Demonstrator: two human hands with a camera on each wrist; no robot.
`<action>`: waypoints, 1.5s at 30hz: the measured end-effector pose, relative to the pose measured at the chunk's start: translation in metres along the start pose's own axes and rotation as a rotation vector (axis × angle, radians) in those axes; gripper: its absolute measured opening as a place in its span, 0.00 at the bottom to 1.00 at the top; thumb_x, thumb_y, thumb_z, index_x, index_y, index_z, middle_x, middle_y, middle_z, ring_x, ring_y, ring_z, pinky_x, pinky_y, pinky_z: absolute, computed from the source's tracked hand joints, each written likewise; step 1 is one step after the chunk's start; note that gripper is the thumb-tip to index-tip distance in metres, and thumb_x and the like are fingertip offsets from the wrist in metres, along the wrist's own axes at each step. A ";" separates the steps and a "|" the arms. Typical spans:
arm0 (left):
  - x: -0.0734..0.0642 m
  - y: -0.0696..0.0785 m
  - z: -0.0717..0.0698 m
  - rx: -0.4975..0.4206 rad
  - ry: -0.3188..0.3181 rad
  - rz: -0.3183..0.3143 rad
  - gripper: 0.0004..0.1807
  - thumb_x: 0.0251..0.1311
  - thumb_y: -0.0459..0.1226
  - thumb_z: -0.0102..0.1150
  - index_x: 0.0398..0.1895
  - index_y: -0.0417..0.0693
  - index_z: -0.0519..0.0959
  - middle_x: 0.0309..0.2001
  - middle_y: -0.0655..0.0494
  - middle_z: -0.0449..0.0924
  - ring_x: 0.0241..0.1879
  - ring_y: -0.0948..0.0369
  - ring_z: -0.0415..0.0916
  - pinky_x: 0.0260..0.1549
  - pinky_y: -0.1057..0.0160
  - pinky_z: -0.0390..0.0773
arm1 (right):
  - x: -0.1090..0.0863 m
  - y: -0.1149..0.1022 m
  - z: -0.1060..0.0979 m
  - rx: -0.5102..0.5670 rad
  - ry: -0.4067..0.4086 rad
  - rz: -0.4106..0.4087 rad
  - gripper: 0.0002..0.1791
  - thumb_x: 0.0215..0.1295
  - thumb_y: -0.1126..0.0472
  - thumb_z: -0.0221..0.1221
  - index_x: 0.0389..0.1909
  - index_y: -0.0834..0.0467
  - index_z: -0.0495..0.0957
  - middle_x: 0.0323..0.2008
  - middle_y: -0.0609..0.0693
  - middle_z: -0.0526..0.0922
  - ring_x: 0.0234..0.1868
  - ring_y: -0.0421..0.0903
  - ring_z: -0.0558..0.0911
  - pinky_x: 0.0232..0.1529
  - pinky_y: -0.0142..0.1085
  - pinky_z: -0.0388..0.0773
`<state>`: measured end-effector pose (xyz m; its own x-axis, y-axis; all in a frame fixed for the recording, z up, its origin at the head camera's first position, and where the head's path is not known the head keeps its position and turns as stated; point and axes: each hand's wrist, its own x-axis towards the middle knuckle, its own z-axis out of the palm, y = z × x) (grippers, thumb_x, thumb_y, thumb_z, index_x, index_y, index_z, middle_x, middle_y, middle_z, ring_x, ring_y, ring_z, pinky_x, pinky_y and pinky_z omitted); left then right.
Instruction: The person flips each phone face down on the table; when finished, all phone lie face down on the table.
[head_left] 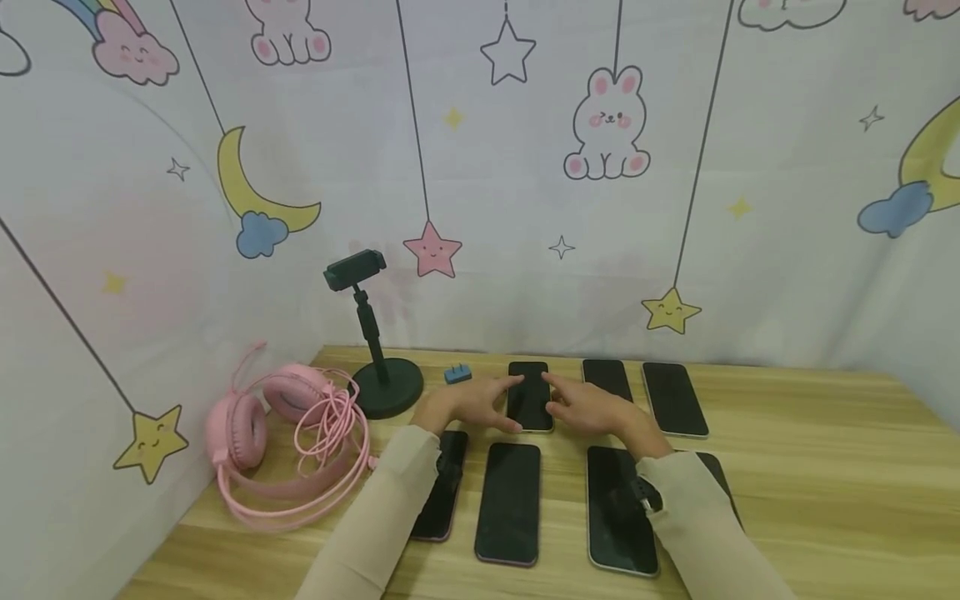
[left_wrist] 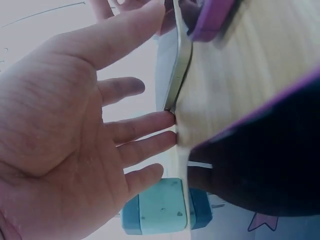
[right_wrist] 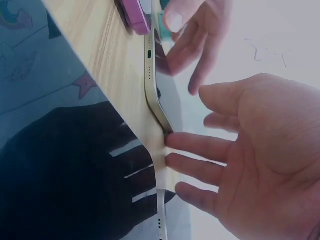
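Note:
A smartphone (head_left: 531, 398) with a dark screen lies flat in the back row, between the two hands. My left hand (head_left: 478, 402) is at its left side, fingers extended and thumb near the phone's front end. On the other side is my right hand (head_left: 591, 408), with fingers spread loosely beside the phone's right edge. In the left wrist view, the left hand (left_wrist: 75, 115) has fingertips down by the phone's pale edge (left_wrist: 179, 70). The right wrist view shows the right hand (right_wrist: 265, 155) with fingertips low at the phone's corner (right_wrist: 162, 117). Neither hand grips it.
Other phones lie around: two at back right (head_left: 609, 379) (head_left: 675, 400), several in front, including a purple-edged phone (head_left: 508, 504) and a larger phone (head_left: 617, 510) partly under the right forearm. Left stand a blue plug (head_left: 457, 374), black phone stand (head_left: 386, 387) and pink headphones (head_left: 246, 429).

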<state>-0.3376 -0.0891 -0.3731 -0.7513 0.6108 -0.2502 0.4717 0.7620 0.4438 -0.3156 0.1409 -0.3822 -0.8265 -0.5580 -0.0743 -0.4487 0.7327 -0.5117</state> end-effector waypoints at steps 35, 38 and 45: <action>0.002 0.010 -0.001 0.039 -0.005 -0.004 0.50 0.64 0.55 0.63 0.81 0.49 0.48 0.76 0.43 0.55 0.74 0.49 0.56 0.68 0.50 0.61 | 0.001 -0.011 -0.007 0.691 0.171 0.286 0.28 0.74 0.66 0.50 0.73 0.64 0.61 0.67 0.70 0.67 0.68 0.65 0.68 0.67 0.60 0.59; 0.004 0.010 -0.003 0.010 0.000 0.020 0.50 0.66 0.55 0.61 0.81 0.47 0.46 0.77 0.44 0.54 0.74 0.50 0.57 0.68 0.50 0.61 | 0.001 -0.012 -0.011 0.712 0.183 0.286 0.29 0.74 0.65 0.51 0.74 0.64 0.61 0.67 0.69 0.68 0.68 0.65 0.69 0.68 0.60 0.58; 0.004 0.010 -0.002 -0.010 -0.001 0.035 0.49 0.67 0.57 0.58 0.81 0.49 0.46 0.77 0.44 0.55 0.73 0.50 0.59 0.67 0.50 0.62 | -0.001 -0.013 -0.016 0.746 0.181 0.275 0.29 0.74 0.63 0.52 0.74 0.64 0.60 0.67 0.68 0.69 0.68 0.63 0.69 0.69 0.60 0.55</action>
<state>-0.3368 -0.0791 -0.3680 -0.7338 0.6373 -0.2354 0.4929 0.7378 0.4613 -0.3149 0.1383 -0.3616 -0.9450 -0.2774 -0.1735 0.0699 0.3467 -0.9354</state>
